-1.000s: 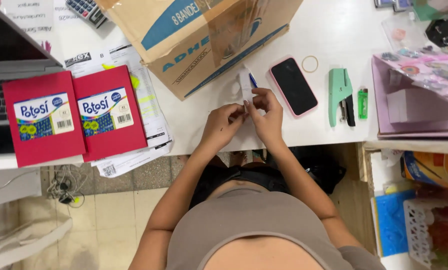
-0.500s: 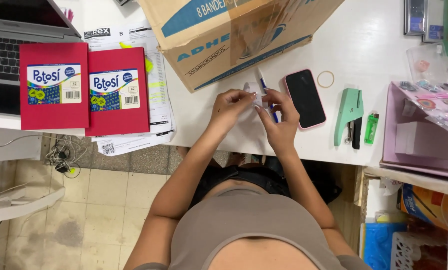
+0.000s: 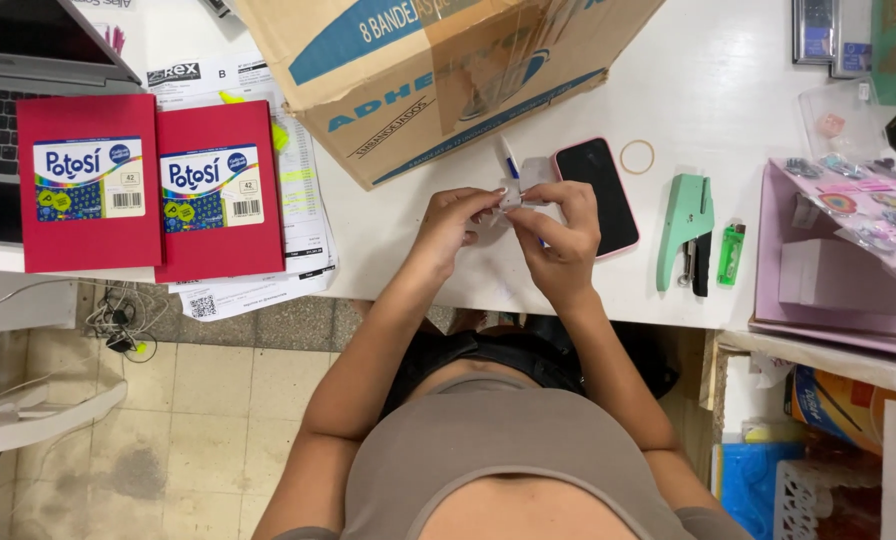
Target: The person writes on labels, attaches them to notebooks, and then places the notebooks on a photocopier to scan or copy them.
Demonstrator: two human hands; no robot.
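Observation:
Over the front edge of the white table (image 3: 728,120), my left hand (image 3: 456,225) and my right hand (image 3: 565,235) meet on a small pale paper piece (image 3: 524,186). Both pinch it between fingertips. A blue and white pen (image 3: 509,160) sticks up from between the fingers of my right hand. A black phone in a pink case (image 3: 598,192) lies just right of my right hand. The open cardboard box (image 3: 428,70) stands right behind my hands.
Two red notebooks (image 3: 148,185) lie on printed papers at the left, beside a laptop (image 3: 18,90). A green stapler (image 3: 684,228), a green lighter (image 3: 731,254) and a rubber band (image 3: 637,156) lie to the right. A pink sticker folder (image 3: 838,250) fills the right edge.
The view has shifted, so everything sits further right and lower in frame. My hands stay joined on the paper piece and the pen tip now points up toward the box.

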